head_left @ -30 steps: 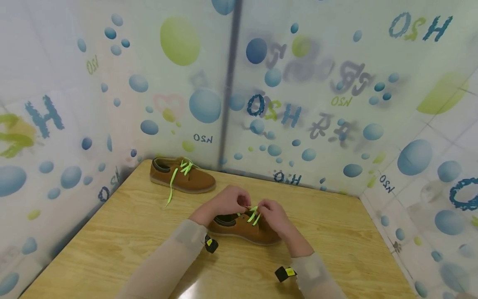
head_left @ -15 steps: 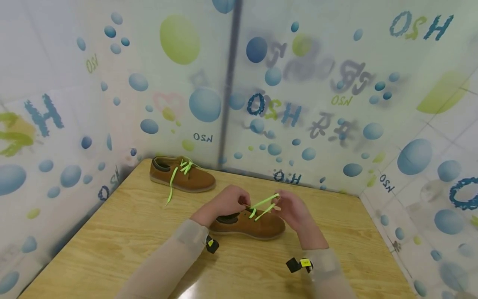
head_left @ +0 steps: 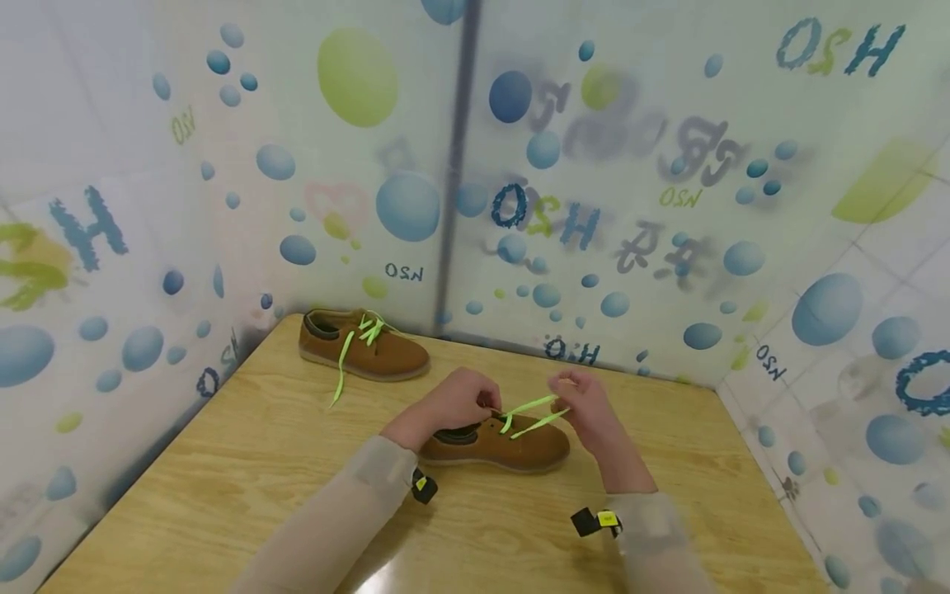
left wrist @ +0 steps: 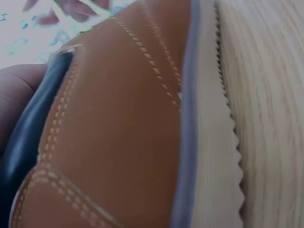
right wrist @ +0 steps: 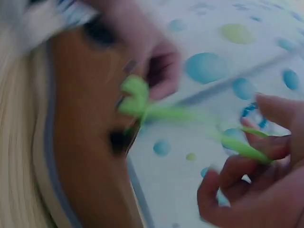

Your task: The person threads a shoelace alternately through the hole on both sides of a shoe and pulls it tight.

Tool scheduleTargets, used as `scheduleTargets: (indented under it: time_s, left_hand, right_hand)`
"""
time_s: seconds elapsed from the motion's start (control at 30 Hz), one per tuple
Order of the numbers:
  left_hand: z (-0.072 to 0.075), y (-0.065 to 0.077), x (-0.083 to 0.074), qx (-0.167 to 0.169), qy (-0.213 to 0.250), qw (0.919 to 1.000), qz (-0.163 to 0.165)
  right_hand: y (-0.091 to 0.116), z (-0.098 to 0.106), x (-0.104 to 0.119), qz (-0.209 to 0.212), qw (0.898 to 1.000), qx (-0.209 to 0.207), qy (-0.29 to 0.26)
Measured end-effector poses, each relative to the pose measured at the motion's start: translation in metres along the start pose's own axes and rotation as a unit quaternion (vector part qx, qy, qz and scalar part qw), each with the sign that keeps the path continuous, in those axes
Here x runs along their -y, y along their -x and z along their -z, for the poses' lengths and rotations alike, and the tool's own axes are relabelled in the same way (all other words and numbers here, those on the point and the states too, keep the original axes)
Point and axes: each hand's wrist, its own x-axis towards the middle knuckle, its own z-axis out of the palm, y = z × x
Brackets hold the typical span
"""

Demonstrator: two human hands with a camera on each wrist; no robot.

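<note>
A brown shoe (head_left: 538, 452) stands on the table with its toe to the right; its stitched side fills much of the left wrist view. My left hand (head_left: 462, 402) is over the shoe's opening, fingers curled and pinching it near the tongue, though the exact grip is partly hidden. Bright green shoelace (head_left: 540, 423) stretches from the eyelets to my right hand (head_left: 591, 412), just above the toe. In the right wrist view, that lace (right wrist: 242, 147) runs between the right thumb and curled fingers, somewhat blurred.
A second brown shoe (head_left: 389, 361) sits at the back left of the wooden table (head_left: 490, 536), its green lace hanging onto the wood. Patterned walls (head_left: 638, 313) rise behind the table and at both sides.
My right hand has moved right and slightly up from the eyelets, drawing the green lace out over the toe. The left hand has stayed almost in place at the shoe's opening.
</note>
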Motion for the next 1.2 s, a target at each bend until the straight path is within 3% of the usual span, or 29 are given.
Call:
scheduleTargets:
  time_s: [0.03,0.07,0.13,0.17,0.37,0.53,0.57,0.63,0.7,0.73,0.8,0.87,0.97,1.1,1.2]
  left_hand:
    - [0.000,0.000,-0.001,-0.001,0.000,1.0000,-0.002]
    - [-0.001,0.000,-0.001,-0.002,0.001,1.0000,-0.003]
    - [-0.001,0.000,-0.003,-0.003,0.000,1.0000,-0.006]
    - [-0.001,0.000,-0.004,-0.005,-0.001,1.0000,-0.007]
    - [-0.001,0.000,-0.005,-0.016,-0.003,0.9999,-0.001]
    - [0.001,0.000,-0.006,-0.022,0.004,0.9997,0.006]
    - [0.002,0.000,-0.006,-0.021,0.006,0.9997,0.007]
    - [0.003,0.000,-0.006,-0.019,0.007,0.9998,0.010]
    - [0.003,0.001,-0.006,-0.017,0.006,0.9998,0.012]
    - [0.002,0.000,-0.006,-0.018,0.006,0.9998,0.012]
    - [0.001,0.000,-0.006,-0.017,0.001,0.9998,0.010]
    - [0.001,0.000,-0.006,-0.015,-0.002,0.9999,0.006]
    - [0.001,0.001,-0.006,-0.011,0.002,0.9999,-0.001]
    - [0.004,0.001,-0.006,0.002,0.025,0.9996,-0.015]
    - [0.004,0.000,-0.005,0.014,0.036,0.9988,-0.030]
  right_hand:
    - [-0.001,-0.007,-0.001,-0.006,0.997,-0.016,0.077]
    - [-0.001,-0.013,-0.003,-0.012,0.987,-0.029,0.159]
    - [0.001,-0.023,-0.003,0.004,0.956,-0.026,0.292]
    - [0.002,-0.028,-0.003,0.013,0.947,-0.025,0.320]
    - [0.004,-0.054,-0.006,0.045,0.942,-0.026,0.330]
    - [0.003,-0.060,-0.010,0.082,0.922,-0.007,0.379]
    - [0.002,-0.058,-0.009,0.080,0.926,-0.010,0.368]
    - [0.001,-0.051,-0.006,0.061,0.955,-0.020,0.288]
    - [0.001,-0.041,-0.001,0.035,0.988,-0.030,0.144]
    - [0.001,-0.036,0.000,0.028,0.997,-0.034,0.064]
    - [0.002,-0.027,0.004,0.024,0.997,-0.032,-0.071]
    - [0.002,-0.021,0.005,0.013,0.990,-0.026,-0.137]
    - [0.001,-0.020,0.002,-0.007,0.990,-0.027,-0.138]
    - [-0.005,-0.027,-0.007,-0.039,0.993,-0.041,-0.104]
    - [-0.008,-0.032,-0.016,-0.041,0.996,-0.038,-0.063]
